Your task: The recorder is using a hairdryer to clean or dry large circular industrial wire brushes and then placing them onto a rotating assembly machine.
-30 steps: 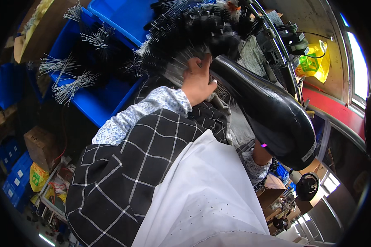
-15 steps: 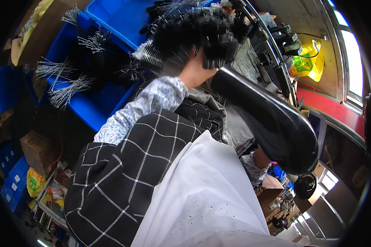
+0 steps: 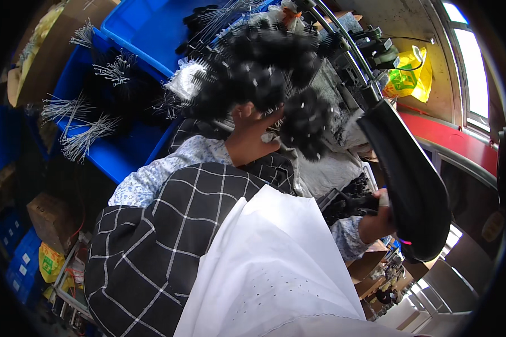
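Observation:
Just below a dark pile of black bristle brushes, my left hand has its thumb and one finger apart, with nothing seen between them. Its other fingertips reach the underside of the pile. A blurred black brush bunch is just right of this hand. My right hand is partly hidden behind a long, rounded black object of a kind I cannot make out. One fingertip, pale at the end, shows beside more black brushes; whether this hand grips them is hidden.
Blue bins with wire-stemmed brushes stand at the left. A metal rail with machine parts runs at the upper right, by a yellow bag. Grey sheeting lies before me; white cloth covers my lap.
My left hand has come down and back from within the brushes, and a brush bunch now shows to its right. My right hand and the long black object have moved right.

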The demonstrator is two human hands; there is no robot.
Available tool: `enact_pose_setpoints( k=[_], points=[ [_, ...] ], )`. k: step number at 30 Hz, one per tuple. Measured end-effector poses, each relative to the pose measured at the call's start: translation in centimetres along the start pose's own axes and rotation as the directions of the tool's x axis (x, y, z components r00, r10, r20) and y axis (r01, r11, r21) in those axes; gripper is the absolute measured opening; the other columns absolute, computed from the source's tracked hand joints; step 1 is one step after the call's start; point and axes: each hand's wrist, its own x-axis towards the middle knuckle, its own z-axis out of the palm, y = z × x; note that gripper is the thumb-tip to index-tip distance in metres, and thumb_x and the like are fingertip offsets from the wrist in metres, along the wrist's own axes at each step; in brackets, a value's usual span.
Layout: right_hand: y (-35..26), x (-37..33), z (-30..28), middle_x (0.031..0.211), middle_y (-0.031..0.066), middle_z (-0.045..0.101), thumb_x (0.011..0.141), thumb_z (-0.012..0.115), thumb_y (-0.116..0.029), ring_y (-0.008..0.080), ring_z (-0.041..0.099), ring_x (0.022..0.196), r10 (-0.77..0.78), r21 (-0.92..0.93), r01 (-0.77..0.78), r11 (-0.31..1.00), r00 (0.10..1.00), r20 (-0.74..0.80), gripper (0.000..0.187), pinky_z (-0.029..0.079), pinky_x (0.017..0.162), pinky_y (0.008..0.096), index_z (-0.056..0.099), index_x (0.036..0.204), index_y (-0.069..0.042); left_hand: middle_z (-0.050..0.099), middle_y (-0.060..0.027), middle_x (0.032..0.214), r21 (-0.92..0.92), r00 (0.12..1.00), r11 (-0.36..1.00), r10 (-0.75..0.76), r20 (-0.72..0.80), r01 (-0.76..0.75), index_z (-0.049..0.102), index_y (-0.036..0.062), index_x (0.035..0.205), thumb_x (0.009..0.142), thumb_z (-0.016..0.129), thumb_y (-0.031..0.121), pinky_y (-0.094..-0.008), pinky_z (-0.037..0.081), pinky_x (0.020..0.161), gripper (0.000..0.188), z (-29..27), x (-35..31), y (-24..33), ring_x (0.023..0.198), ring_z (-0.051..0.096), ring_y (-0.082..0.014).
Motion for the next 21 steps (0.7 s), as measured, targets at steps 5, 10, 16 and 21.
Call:
enact_pose_setpoints(
  k=[5,10,16,21],
  points=[
    [1.6,0.6,-2.4,0.087,0.0118,0.058,0.069,0.064,-0.01,0.0186,0.057,0.074,0.074,0.025,-0.074,0.997,0.997,-0.031,0.036,0.044,0.072,0.0287,0.052,0.101,0.002,0.052,-0.012,0.103,-0.084,0.991,0.995,0.064,0.122,-0.054,0.04,0.0236,0.123,0.065,0.06,0.03,-0.0553,0.01,0.089,0.061,-0.3,-2.4,-1.6,0.105,0.04,-0.0278],
    [1.4,1.1,-0.9,0.086,0.0118,0.059,0.069,0.064,-0.01,0.0183,0.057,0.073,0.061,0.036,-0.062,0.997,0.998,0.022,0.036,0.045,0.071,0.0284,0.052,0.101,0.003,0.058,-0.0115,0.093,-0.274,0.935,0.961,0.129,0.332,-0.035,0.033,0.0186,0.127,0.066,0.058,0.022,-0.038,0.037,0.083,0.067,-2.8,-3.5,-1.6,0.093,0.052,-0.0247],
    [-3.0,3.0,3.0,0.072,0.0089,0.058,0.068,0.062,-0.004,0.0142,0.054,0.057,0.099,0.404,-0.1,0.909,0.995,0.024,0.027,0.044,0.058,0.0246,0.054,0.092,0.004,0.056,-0.0147,0.094,-0.434,0.995,0.896,-0.078,0.059,0.096,0.026,0.0111,0.13,0.065,0.06,0.001,-0.0302,0.044,0.077,0.074,-2.6,-5.0,-0.3,0.084,0.056,-0.0292],
    [1.0,1.6,2.9,0.121,0.012,0.043,0.068,0.069,-0.033,0.0227,0.043,0.111,-0.057,-0.162,0.09,0.983,0.979,0.195,0.071,0.028,0.098,0.0342,0.034,0.124,-0.006,0.056,-0.0128,0.095,-0.564,0.994,0.82,-0.11,0.011,0.097,0.031,0.0083,0.126,0.067,0.06,0.001,-0.0292,0.043,0.079,0.066,-2.5,-4.3,-0.7,0.088,0.055,-0.0264]
  ],
)
